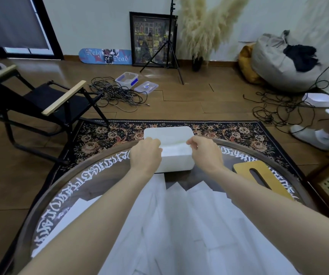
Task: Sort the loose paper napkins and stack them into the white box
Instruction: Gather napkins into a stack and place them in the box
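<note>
White box (176, 159) sits at far edge of round worktop (64, 187). Left hand (146, 153) at box's left rim, fingers curled; right hand (204, 152) at box's right rim, fingers curled. Both seem to pinch a napkin stack (174, 148) lying in box top, exact grip hard to tell. Loose napkins (179, 225) spread on worktop just near side of box. Wooden lid (263, 175) right of box. Folding chair (46, 102) far left of box.
</note>
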